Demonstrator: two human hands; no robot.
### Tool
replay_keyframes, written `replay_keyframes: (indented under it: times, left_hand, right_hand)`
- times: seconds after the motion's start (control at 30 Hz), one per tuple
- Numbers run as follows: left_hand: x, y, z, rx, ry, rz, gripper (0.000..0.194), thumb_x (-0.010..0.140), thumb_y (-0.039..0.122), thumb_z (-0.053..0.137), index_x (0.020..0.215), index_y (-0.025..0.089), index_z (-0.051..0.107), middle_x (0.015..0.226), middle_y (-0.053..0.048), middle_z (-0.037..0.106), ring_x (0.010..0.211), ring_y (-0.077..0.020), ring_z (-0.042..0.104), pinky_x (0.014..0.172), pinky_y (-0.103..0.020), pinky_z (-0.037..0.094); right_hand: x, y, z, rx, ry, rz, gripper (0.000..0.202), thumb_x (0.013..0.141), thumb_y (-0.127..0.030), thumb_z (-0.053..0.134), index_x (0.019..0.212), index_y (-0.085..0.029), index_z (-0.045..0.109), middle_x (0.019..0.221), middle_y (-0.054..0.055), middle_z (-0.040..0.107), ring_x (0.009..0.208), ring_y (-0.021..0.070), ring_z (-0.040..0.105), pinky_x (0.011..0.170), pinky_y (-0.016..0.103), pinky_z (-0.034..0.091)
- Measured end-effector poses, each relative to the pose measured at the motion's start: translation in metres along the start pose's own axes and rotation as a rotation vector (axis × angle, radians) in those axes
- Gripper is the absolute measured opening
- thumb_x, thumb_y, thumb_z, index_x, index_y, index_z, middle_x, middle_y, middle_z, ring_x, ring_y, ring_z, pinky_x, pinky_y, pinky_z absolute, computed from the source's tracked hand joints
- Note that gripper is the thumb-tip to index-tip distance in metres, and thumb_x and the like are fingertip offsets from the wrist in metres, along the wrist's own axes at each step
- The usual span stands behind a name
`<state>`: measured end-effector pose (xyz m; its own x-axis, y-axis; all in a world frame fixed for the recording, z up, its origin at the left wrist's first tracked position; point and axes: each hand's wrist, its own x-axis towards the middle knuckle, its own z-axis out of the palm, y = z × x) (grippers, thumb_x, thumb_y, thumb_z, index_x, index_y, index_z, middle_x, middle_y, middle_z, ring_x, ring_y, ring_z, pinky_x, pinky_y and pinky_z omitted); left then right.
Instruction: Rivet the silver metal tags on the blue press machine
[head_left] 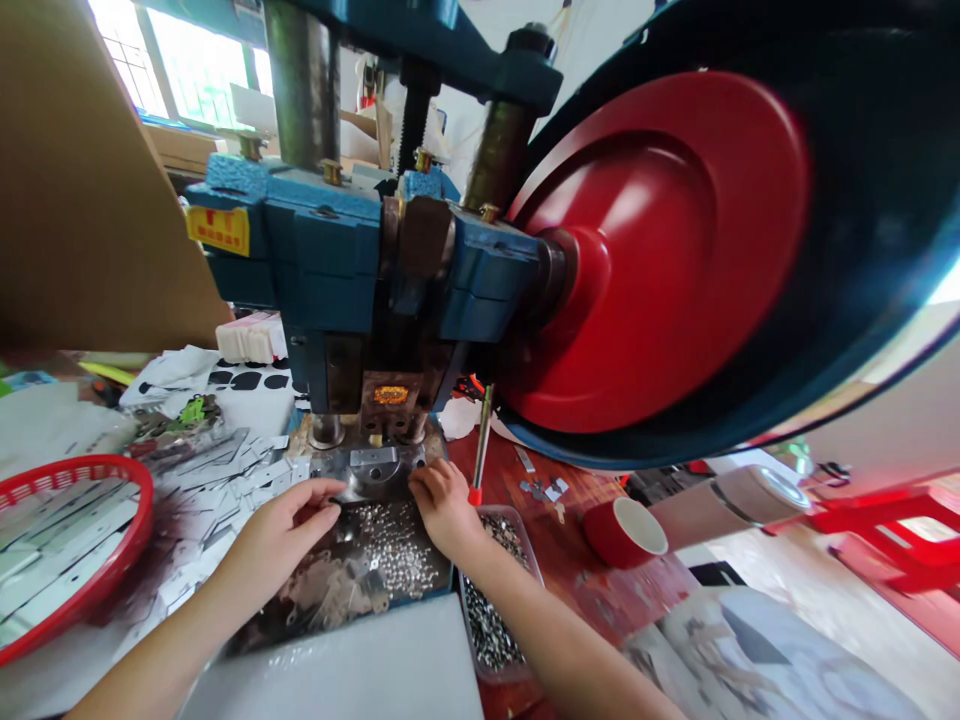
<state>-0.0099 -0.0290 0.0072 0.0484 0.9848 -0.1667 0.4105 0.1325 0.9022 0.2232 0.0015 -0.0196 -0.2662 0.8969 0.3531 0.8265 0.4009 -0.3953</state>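
Left hand (pixel 271 530) sits between red basket (pixel 142 500) and small rivets (pixel 405 555).

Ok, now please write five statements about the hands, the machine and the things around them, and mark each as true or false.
1. The left hand and right hand are at opposite ends of the metal die. True.
2. The wheel face is green. False: it is red.
3. The blue machine bears a yellow label. True.
4. The clear tray is empty. False: it holds many small metal parts.
5. The red cup is left of both hands. False: it is to their right.
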Motion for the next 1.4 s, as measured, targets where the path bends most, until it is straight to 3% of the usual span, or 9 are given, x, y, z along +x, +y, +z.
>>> replay_keyframes:
  times: [0.13, 0.3, 0.43, 0.57, 0.87, 1.03, 1.23, 1.4]
  left_hand:
    - [0.015, 0.005, -0.001, 0.014, 0.072, 0.016, 0.032, 0.074, 0.047, 0.058, 0.093, 0.023, 0.068, 0.092, -0.003, 0.071, 0.087, -0.0234, 0.065, 0.08, -0.035, 0.049]
    - [0.027, 0.007, 0.0, -0.008, 0.117, 0.068, 0.029, 0.073, 0.045, 0.059, 0.091, 0.024, 0.068, 0.095, -0.002, 0.072, 0.093, -0.0235, 0.065, 0.086, -0.035, 0.049]
    - [0.032, 0.008, -0.001, -0.02, 0.127, 0.071, 0.028, 0.073, 0.043, 0.059, 0.09, 0.023, 0.068, 0.093, -0.002, 0.073, 0.092, -0.0237, 0.065, 0.084, -0.036, 0.05]
    - [0.04, 0.011, -0.002, 0.011, 0.131, 0.095, 0.03, 0.075, 0.045, 0.057, 0.091, 0.023, 0.068, 0.095, -0.003, 0.072, 0.092, -0.0243, 0.065, 0.084, -0.037, 0.049]
    - [0.051, 0.017, 0.003, 0.039, 0.158, 0.134, 0.029, 0.075, 0.044, 0.056, 0.089, 0.021, 0.069, 0.092, -0.003, 0.073, 0.089, -0.0232, 0.066, 0.083, -0.034, 0.049]
    - [0.056, 0.018, 0.011, 0.093, 0.163, 0.138, 0.03, 0.076, 0.043, 0.055, 0.09, 0.021, 0.07, 0.094, -0.005, 0.074, 0.089, -0.0242, 0.066, 0.084, -0.037, 0.05]
    - [0.065, 0.018, 0.021, 0.136, 0.198, 0.156, 0.028, 0.075, 0.04, 0.054, 0.088, 0.021, 0.07, 0.096, -0.004, 0.073, 0.093, -0.0235, 0.065, 0.087, -0.037, 0.047]
    - [0.068, 0.014, 0.021, 0.168, 0.212, 0.187, 0.025, 0.074, 0.039, 0.054, 0.083, 0.022, 0.07, 0.092, -0.003, 0.072, 0.091, -0.0234, 0.064, 0.087, -0.037, 0.046]
  right_hand:
    - [0.03, -0.018, 0.003, 0.085, 0.097, 0.065, 0.012, 0.089, -0.019, 0.055, 0.085, -0.019, 0.067, 0.084, 0.003, 0.062, 0.084, 0.0163, 0.055, 0.077, 0.026, 0.042]
    - [0.053, -0.038, 0.01, -0.076, 0.038, 0.09, 0.011, 0.086, -0.027, 0.059, 0.081, -0.024, 0.069, 0.088, 0.003, 0.063, 0.089, 0.0204, 0.055, 0.076, 0.031, 0.04]
    - [0.043, -0.039, 0.001, -0.113, 0.008, -0.081, 0.016, 0.089, -0.032, 0.054, 0.094, -0.03, 0.069, 0.094, 0.002, 0.062, 0.094, 0.0209, 0.052, 0.09, 0.038, 0.037]
    - [0.03, -0.04, -0.011, -0.149, -0.008, -0.186, 0.025, 0.092, -0.041, 0.051, 0.111, -0.031, 0.063, 0.101, 0.002, 0.061, 0.103, 0.0227, 0.048, 0.107, 0.048, 0.021]
    - [0.028, -0.043, -0.006, -0.104, -0.001, -0.161, 0.026, 0.091, -0.043, 0.052, 0.11, -0.029, 0.064, 0.108, 0.003, 0.062, 0.113, 0.0234, 0.047, 0.11, 0.051, 0.016]
    - [0.022, -0.033, 0.0, 0.033, 0.031, -0.097, 0.031, 0.092, -0.034, 0.051, 0.12, -0.025, 0.058, 0.123, 0.006, 0.058, 0.12, 0.0226, 0.046, 0.108, 0.047, 0.024]
    - [0.022, -0.027, -0.001, 0.046, 0.037, -0.114, 0.026, 0.091, -0.028, 0.052, 0.115, -0.033, 0.062, 0.121, 0.001, 0.06, 0.122, 0.0233, 0.044, 0.11, 0.05, 0.02]
    - [0.026, -0.027, -0.004, 0.073, 0.015, -0.095, 0.024, 0.09, -0.03, 0.053, 0.111, -0.033, 0.065, 0.121, 0.0, 0.06, 0.121, 0.0237, 0.045, 0.11, 0.05, 0.02]
